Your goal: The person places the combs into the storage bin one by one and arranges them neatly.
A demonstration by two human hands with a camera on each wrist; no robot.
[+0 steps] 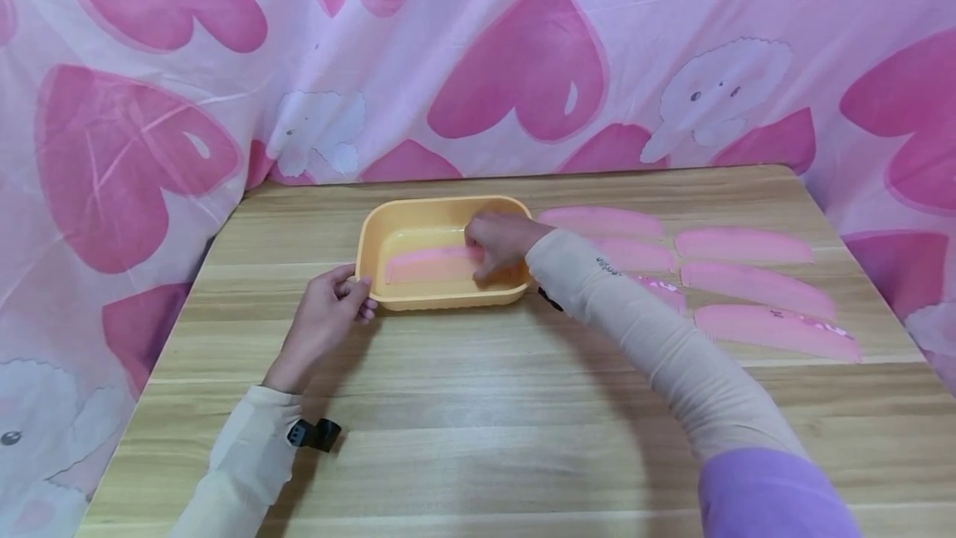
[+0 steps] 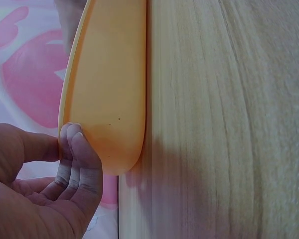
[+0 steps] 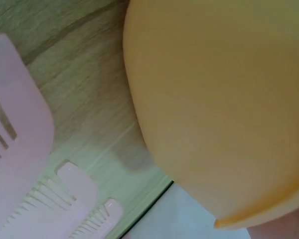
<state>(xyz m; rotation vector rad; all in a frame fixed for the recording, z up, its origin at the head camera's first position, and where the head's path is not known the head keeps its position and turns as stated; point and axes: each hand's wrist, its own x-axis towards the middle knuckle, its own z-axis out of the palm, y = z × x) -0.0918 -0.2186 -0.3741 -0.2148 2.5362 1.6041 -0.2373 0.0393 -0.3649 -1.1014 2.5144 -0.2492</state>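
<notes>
A yellow plastic tray (image 1: pixel 441 303) stands on the wooden table. My left hand (image 1: pixel 326 310) pinches its near left corner, and the left wrist view shows the thumb and curled fingers (image 2: pixel 82 169) on either side of the rim. Inside the tray is a translucent pink comb (image 1: pixel 426 266). My right hand (image 1: pixel 502 243) reaches over the tray's right side and grips the right end of this comb, which the fingers hide. In the right wrist view the tray wall (image 3: pixel 214 109) covers most of the frame, and only a bit of the hand appears at the bottom corner.
Right of the tray several more pink combs lie in two columns, among them a far comb (image 1: pixel 601 221) and a near comb (image 1: pixel 777 332) with printed marks. My right forearm crosses over part of the left column. A heart-patterned pink cloth (image 1: pixel 515 65) hangs behind the table.
</notes>
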